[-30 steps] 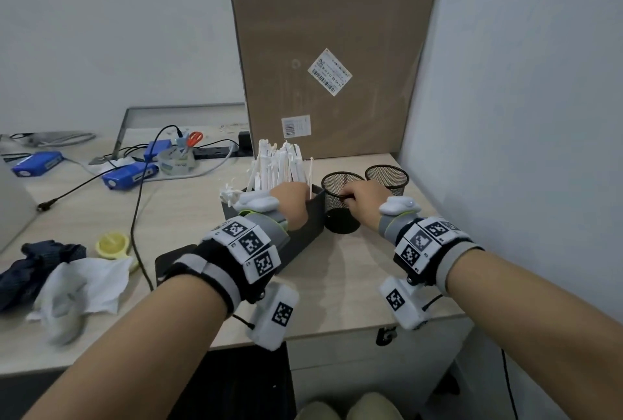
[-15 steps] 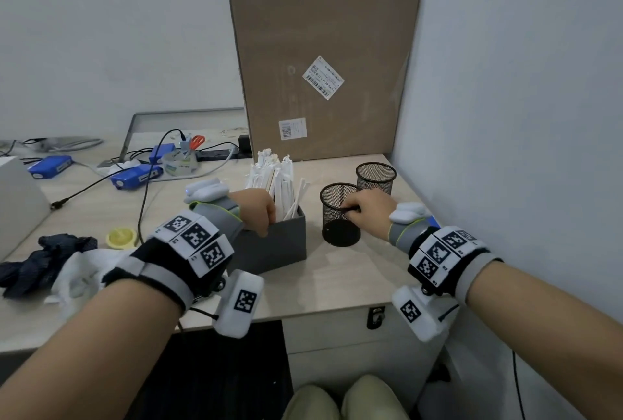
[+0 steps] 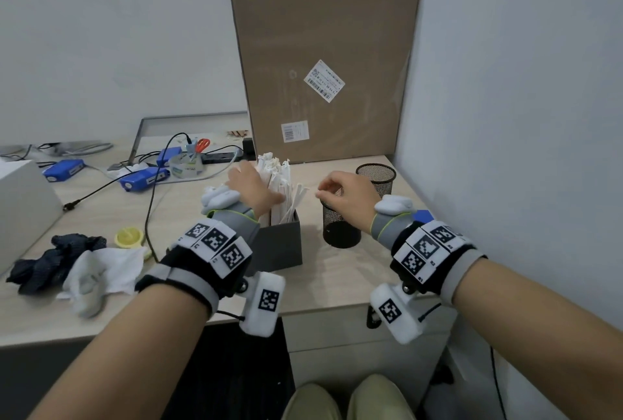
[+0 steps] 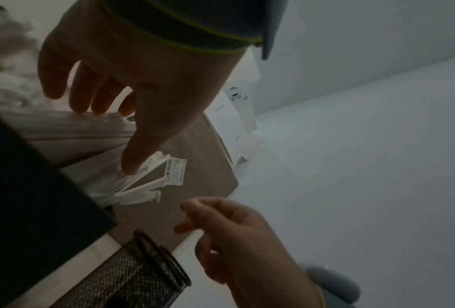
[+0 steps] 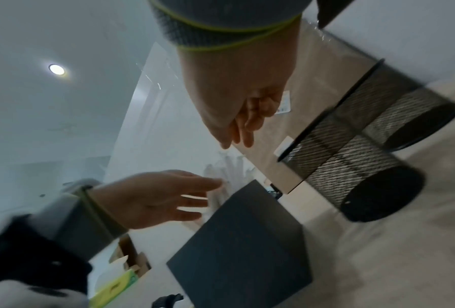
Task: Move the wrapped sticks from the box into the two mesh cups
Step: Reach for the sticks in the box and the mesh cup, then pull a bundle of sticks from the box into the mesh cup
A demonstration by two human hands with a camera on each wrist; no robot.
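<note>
A dark grey box (image 3: 281, 244) stands on the desk with several white wrapped sticks (image 3: 281, 176) upright in it. My left hand (image 3: 259, 183) lies over the stick tops, fingers straight and spread, thumb touching a few sticks (image 4: 139, 187). Two black mesh cups stand to the right: the near cup (image 3: 337, 227) and the far cup (image 3: 379, 176) by the wall. My right hand (image 3: 325, 190) hovers above the near cup's rim, fingers loosely curled, holding nothing. In the right wrist view both cups (image 5: 352, 183) look empty beside the box (image 5: 247, 239).
A tall cardboard carton (image 3: 323, 65) stands right behind the box and cups. A wall (image 3: 505, 116) closes the right side. Cables, blue devices (image 3: 141, 180) and a tape roll (image 3: 185, 166) lie at back left; cloths (image 3: 84, 268) at front left.
My left hand has let go of the box's side and come up onto the stick tops. My right hand has lifted off the near cup's rim and shifted left.
</note>
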